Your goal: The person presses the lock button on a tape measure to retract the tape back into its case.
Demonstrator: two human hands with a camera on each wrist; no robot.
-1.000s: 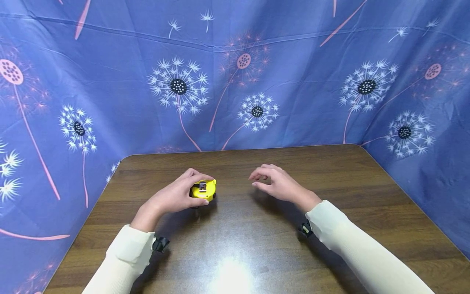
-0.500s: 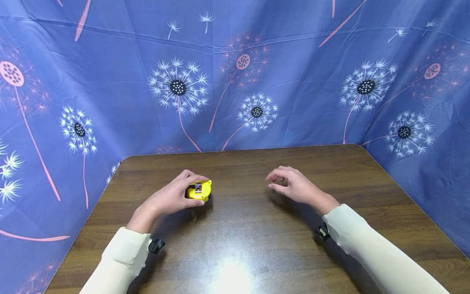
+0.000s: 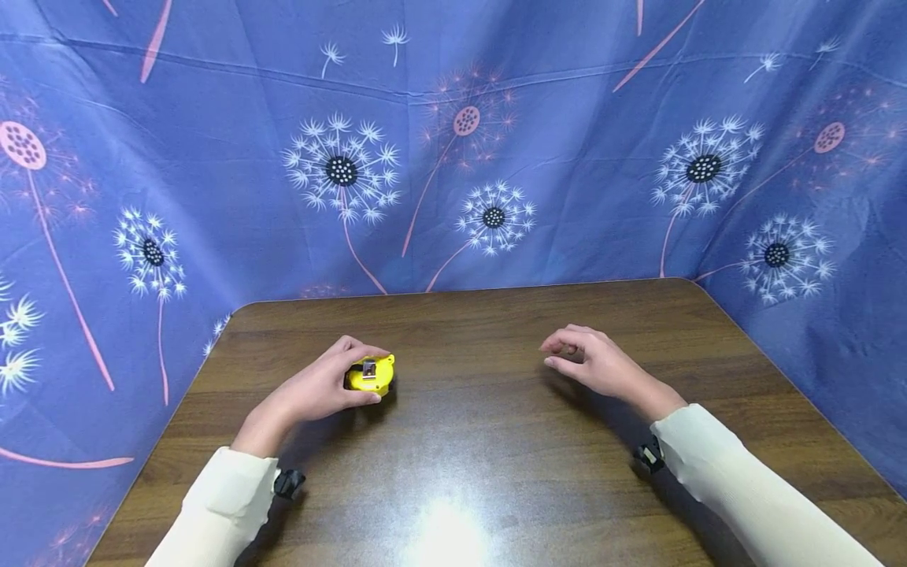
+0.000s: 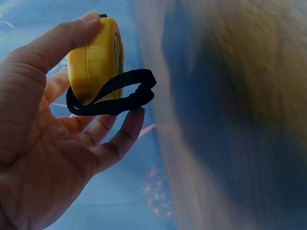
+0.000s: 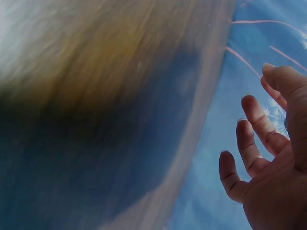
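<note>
A yellow tape measure [image 3: 379,376] is pinched between the thumb and fingers of my left hand [image 3: 319,387], left of the middle of the table. Its metal clip faces up in the head view. The left wrist view shows the yellow case [image 4: 91,62] between thumb and fingers, with a black wrist strap [image 4: 127,88] looped beneath it. To the right, my right hand [image 3: 595,362] hovers over the table with nothing in it, its fingers loosely bent. In the right wrist view those fingers [image 5: 247,143] are spread and apart from the thumb.
Both hands are over a brown wood-grain table [image 3: 468,441] with a bright glare near its front. Behind it and at both sides hangs a blue curtain [image 3: 595,197] printed with dandelions. A dark wrist device [image 3: 289,483] sits at the left cuff, another [image 3: 649,455] at the right.
My left hand has shifted a little left and toward me, carrying the tape measure. My right hand has moved right, away from it, widening the gap between the hands.
</note>
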